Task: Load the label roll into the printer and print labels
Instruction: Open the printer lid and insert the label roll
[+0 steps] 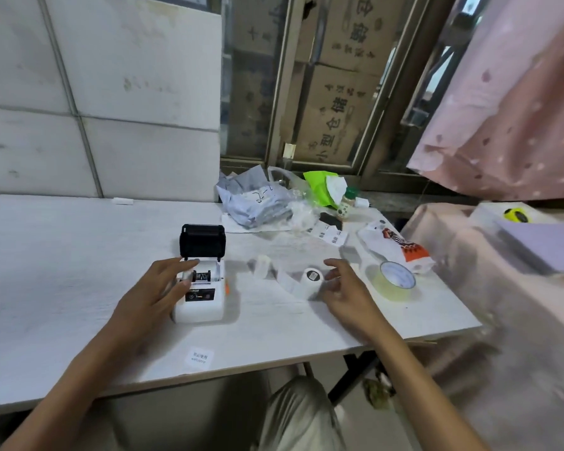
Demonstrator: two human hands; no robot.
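Two open hands; label roll (307, 283) touching right hand (345, 289).

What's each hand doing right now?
Left hand: open, resting on the printer, holding nothing.
Right hand: open beside the label roll, not gripping.

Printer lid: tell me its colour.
Black, raised open behind the white printer body; the lid shows best in the head view.

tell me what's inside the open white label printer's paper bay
No roll sits in the white label printer: only a dark mechanism shows beneath its raised black lid. The left hand covers the bay's left side. The white label roll lies on the table.
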